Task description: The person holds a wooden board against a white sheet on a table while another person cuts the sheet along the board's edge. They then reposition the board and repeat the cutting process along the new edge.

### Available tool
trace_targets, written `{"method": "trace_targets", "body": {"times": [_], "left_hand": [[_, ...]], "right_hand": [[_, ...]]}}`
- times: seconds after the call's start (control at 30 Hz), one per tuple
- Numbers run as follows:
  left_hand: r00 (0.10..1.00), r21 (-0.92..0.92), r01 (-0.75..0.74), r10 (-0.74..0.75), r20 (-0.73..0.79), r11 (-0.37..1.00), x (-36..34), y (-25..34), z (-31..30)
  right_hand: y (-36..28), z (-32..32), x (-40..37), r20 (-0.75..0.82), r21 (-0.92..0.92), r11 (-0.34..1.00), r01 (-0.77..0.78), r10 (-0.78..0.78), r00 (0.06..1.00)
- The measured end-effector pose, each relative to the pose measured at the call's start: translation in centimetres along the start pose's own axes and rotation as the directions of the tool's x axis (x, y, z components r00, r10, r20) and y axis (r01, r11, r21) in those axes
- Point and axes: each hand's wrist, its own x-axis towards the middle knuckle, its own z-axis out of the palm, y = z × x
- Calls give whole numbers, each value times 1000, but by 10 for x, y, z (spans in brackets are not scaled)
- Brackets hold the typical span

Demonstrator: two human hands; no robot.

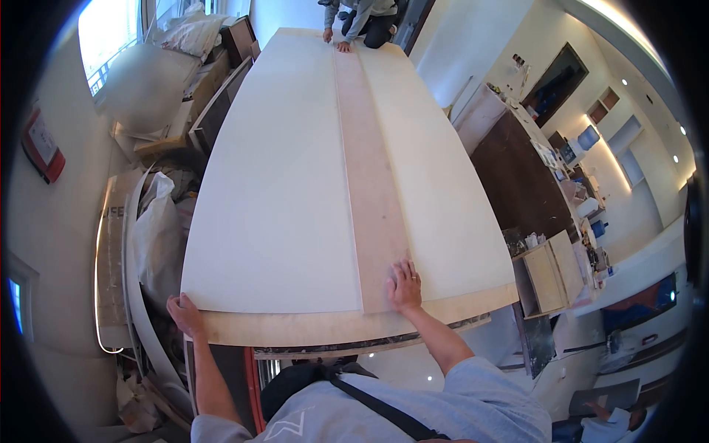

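Observation:
A large white sheet point(273, 184) lies over a pale wooden board point(281, 329), whose near edge shows beyond it. My left hand point(187, 315) is at the near left corner, fingers closed around the edge of the white sheet. Down the length of the sheet runs a long pinkish wooden strip point(373, 177). My right hand point(404, 286) rests flat on the near end of this strip, fingers stretched out. At the far end, another person point(369, 22) kneels with both hands at the strip.
On the left stand a white plastic bag point(156, 229), cardboard point(118, 251) and stacked panels against the wall. A dark brown counter point(524, 173) runs along the right, and an open wooden box point(548, 275) stands near the board's right corner. Another person point(609, 427) is at lower right.

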Motion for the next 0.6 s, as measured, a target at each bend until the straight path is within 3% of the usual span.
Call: {"method": "trace_targets", "body": {"times": [0.1, 0.2, 0.23, 0.3, 0.4, 0.5, 0.6], "left_hand": [[997, -14, -24, 23, -70, 1000, -2, -1, 6], [985, -89, 170, -171, -7, 981, 3, 6, 3], [951, -233, 305, -306, 32, 923, 3, 5, 8], [831, -477, 539, -531, 165, 694, 4, 3, 18], [632, -780, 622, -636, 443, 75, -10, 12, 20], [510, -697, 710, -607, 610, -103, -22, 1, 25], [502, -645, 736, -473, 724, -206, -53, 16, 19]], "right_hand": [[2, 1, -1, -13, 12, 1000, 4, -4, 1000], [1, -1, 0, -4, 26, 1000, 1, -1, 1000], [0, -2, 0, -3, 22, 1000, -2, 2, 1000], [1, -1, 0, -13, 13, 1000, 4, -4, 1000], [1, 1, -1, -32, 6, 1000, 17, -17, 999], [1, -1, 0, -21, 5, 1000, 12, -12, 1000], [0, -1, 0, -11, 12, 1000, 1, -1, 1000]]}}
